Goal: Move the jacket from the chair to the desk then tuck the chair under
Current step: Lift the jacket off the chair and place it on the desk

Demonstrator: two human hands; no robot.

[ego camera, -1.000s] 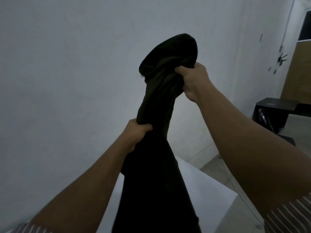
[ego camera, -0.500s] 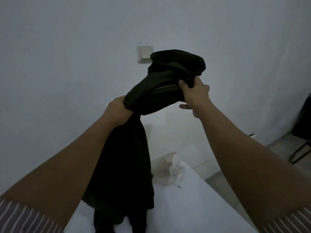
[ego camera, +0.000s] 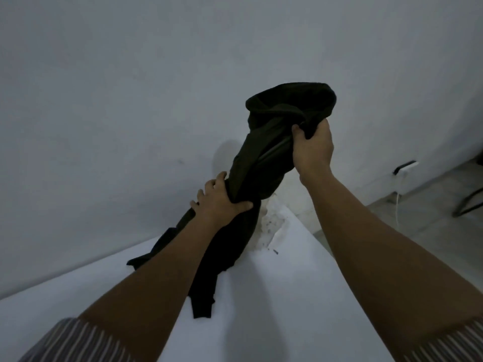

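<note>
A black jacket (ego camera: 264, 158) hangs bunched between both my hands above the white desk (ego camera: 287, 296). My right hand (ego camera: 312, 147) grips it high up, just under the rounded collar or hood end. Lower and to the left, my left hand (ego camera: 220, 198) is closed around its middle. The jacket's lower end trails onto the desk top, with a sleeve lying flat toward the left. The chair's seat is out of view.
A plain white wall stands right behind the desk. The desk's far corner (ego camera: 274, 226) is stained and chipped. At the right, a dark metal leg (ego camera: 467, 202) stands on the tiled floor below a wall socket (ego camera: 406, 167) with a white cable.
Both hands have lowered the jacket toward the desk. Its lower end now rests spread on the desk top instead of hanging free, and the view has tilted down.
</note>
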